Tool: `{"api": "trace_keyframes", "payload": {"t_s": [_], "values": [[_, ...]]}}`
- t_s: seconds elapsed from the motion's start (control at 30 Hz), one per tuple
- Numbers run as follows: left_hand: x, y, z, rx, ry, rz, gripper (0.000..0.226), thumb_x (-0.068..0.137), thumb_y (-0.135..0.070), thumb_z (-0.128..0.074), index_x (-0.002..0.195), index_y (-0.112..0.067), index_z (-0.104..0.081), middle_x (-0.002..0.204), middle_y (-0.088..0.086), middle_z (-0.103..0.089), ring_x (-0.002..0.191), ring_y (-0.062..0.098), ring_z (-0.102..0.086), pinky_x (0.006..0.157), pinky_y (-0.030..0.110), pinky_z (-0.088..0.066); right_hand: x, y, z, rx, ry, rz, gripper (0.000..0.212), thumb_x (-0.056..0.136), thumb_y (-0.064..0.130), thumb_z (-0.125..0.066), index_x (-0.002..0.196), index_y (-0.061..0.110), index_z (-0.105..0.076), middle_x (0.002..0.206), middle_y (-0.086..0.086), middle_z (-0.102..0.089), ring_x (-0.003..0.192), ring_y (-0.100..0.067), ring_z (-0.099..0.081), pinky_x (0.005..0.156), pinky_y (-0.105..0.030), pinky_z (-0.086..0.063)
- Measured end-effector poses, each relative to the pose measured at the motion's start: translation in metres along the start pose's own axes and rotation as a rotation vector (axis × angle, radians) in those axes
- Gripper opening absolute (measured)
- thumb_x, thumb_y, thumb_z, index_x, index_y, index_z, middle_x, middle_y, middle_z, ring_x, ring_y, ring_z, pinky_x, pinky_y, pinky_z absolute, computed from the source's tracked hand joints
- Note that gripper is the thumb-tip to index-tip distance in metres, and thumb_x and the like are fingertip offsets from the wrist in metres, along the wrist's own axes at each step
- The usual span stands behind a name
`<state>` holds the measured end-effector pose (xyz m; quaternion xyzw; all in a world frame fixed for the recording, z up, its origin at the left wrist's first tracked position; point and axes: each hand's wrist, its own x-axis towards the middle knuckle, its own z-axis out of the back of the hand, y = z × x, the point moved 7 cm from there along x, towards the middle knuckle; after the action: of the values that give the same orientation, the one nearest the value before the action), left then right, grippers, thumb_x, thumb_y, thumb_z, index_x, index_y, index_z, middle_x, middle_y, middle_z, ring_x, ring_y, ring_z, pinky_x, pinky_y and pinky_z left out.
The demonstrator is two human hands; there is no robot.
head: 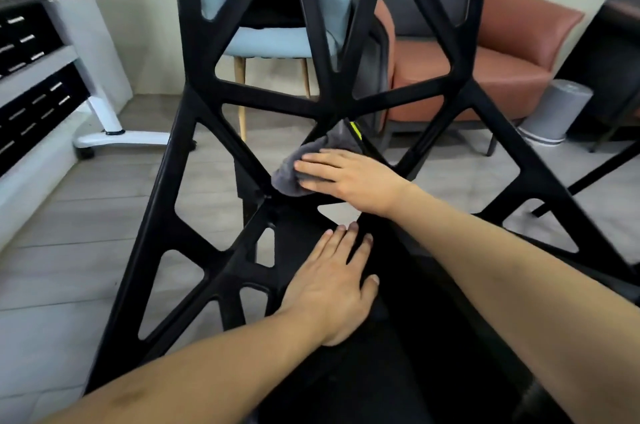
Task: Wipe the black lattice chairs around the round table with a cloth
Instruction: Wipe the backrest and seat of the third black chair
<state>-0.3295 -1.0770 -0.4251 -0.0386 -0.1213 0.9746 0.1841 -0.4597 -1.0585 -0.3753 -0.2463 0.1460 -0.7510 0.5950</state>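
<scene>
Nearest, the left hand [329,288] lies flat with straight fingers on the seat of the black lattice chair [194,153], seemingly steadying it. Just beyond, the right hand [349,177] presses a grey cloth [294,163] with flat fingers onto a strut junction near the seat's back. The cloth looks soft and light, easily bunched under a palm; the chair seems stiff and hard, best braced on its struts. Farther off stand a blue chair [277,38] and an orange sofa [502,52]. No round table is identifiable, and the chair's legs are hidden.
</scene>
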Motion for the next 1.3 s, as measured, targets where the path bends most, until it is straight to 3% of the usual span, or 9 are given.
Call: {"api": "trace_keyframes", "payload": {"t_s": [0.17, 0.43, 0.6, 0.77, 0.9, 0.97, 1.03, 1.13, 1.3], "values": [[0.001, 0.001, -0.004, 0.010, 0.013, 0.011, 0.065, 0.107, -0.049, -0.018, 0.162, -0.025, 0.005, 0.168, -0.001, 0.019, 0.153, 0.011, 0.023, 0.125, 0.033, 0.012, -0.045, -0.051, 0.022, -0.041, -0.015, -0.487, 0.044, 0.091, 0.015, -0.046, 0.129, 0.011, -0.067, 0.147, -0.014, -0.053, 0.130, -0.039, -0.054, 0.100, -0.048, -0.048], [0.002, 0.001, -0.004, 0.035, 0.036, 0.010, 0.066, 0.106, -0.052, -0.019, 0.162, -0.024, 0.004, 0.168, 0.002, 0.017, 0.154, 0.012, 0.020, 0.126, 0.034, 0.010, -0.083, -0.017, 0.012, 0.018, 0.261, -0.813, 0.037, 0.091, 0.021, -0.042, 0.106, 0.014, -0.075, 0.122, -0.010, -0.065, 0.100, -0.035, -0.061, 0.081, -0.039, -0.050], [-0.002, 0.001, -0.003, 0.015, 0.024, 0.009, 0.066, 0.106, -0.052, -0.021, 0.163, -0.024, 0.001, 0.169, 0.001, 0.014, 0.155, 0.013, 0.017, 0.126, 0.033, 0.010, -0.087, -0.025, 0.027, 0.169, 0.489, -1.035, 0.031, 0.097, 0.025, -0.047, 0.119, 0.017, -0.067, 0.122, -0.011, -0.059, 0.115, -0.038, -0.056, 0.091, -0.041, -0.044], [0.000, 0.001, 0.001, 0.014, -0.022, 0.006, 0.068, 0.104, -0.055, -0.027, 0.163, -0.025, -0.010, 0.170, 0.003, 0.000, 0.157, 0.017, 0.004, 0.127, 0.034, 0.003, -0.128, -0.025, 0.076, 0.305, 0.084, -1.144, 0.031, 0.097, 0.018, -0.048, 0.118, 0.019, -0.072, 0.119, -0.015, -0.058, 0.106, -0.040, -0.053, 0.093, -0.047, -0.045], [0.011, -0.007, 0.016, 0.102, -0.122, 0.060, 0.057, 0.099, -0.056, -0.035, 0.147, -0.026, -0.039, 0.154, 0.005, -0.035, 0.142, 0.024, -0.032, 0.119, 0.038, -0.023, -0.158, -0.069, 0.154, 0.024, -0.366, -1.203, 0.034, 0.088, 0.019, -0.047, 0.112, 0.011, -0.070, 0.112, -0.018, -0.060, 0.099, -0.041, -0.053, 0.090, -0.046, -0.042], [0.020, -0.017, 0.017, 0.110, -0.168, 0.035, 0.053, 0.099, -0.053, -0.035, 0.144, -0.025, -0.042, 0.153, 0.005, -0.035, 0.140, 0.024, -0.034, 0.117, 0.039, -0.026, -0.171, -0.093, 0.180, -0.130, -0.479, -1.238, 0.037, 0.086, 0.020, -0.048, 0.115, 0.008, -0.067, 0.113, -0.022, -0.059, 0.100, -0.042, -0.054, 0.091, -0.045, -0.039], [0.028, -0.028, 0.005, 0.023, -0.126, -0.043, 0.060, 0.102, -0.050, -0.034, 0.157, -0.028, -0.027, 0.167, 0.003, -0.016, 0.153, 0.023, -0.016, 0.125, 0.038, -0.014, -0.181, -0.117, 0.172, -0.133, -0.339, -1.311, 0.037, 0.089, 0.025, -0.050, 0.119, 0.006, -0.063, 0.117, -0.025, -0.055, 0.104, -0.044, -0.052, 0.093, -0.046, -0.039], [0.037, -0.032, -0.010, -0.022, -0.040, -0.099, 0.063, 0.105, -0.051, -0.024, 0.162, -0.034, -0.003, 0.170, -0.004, 0.006, 0.157, 0.017, 0.006, 0.128, 0.037, 0.001, -0.191, -0.127, 0.115, 0.089, 0.134, -1.391, 0.048, 0.094, 0.043, -0.057, 0.128, 0.009, -0.053, 0.126, -0.024, -0.049, 0.113, -0.046, -0.050, 0.095, -0.048, -0.045], [0.041, -0.029, -0.012, -0.028, -0.028, -0.071, 0.064, 0.104, -0.053, -0.021, 0.161, -0.036, 0.000, 0.170, -0.007, 0.009, 0.156, 0.015, 0.009, 0.127, 0.036, 0.004, -0.198, -0.143, 0.107, 0.217, 0.232, -1.463, 0.043, 0.093, 0.042, -0.061, 0.120, 0.009, -0.060, 0.125, -0.018, -0.063, 0.116, -0.042, -0.057, 0.088, -0.043, -0.046]]}}
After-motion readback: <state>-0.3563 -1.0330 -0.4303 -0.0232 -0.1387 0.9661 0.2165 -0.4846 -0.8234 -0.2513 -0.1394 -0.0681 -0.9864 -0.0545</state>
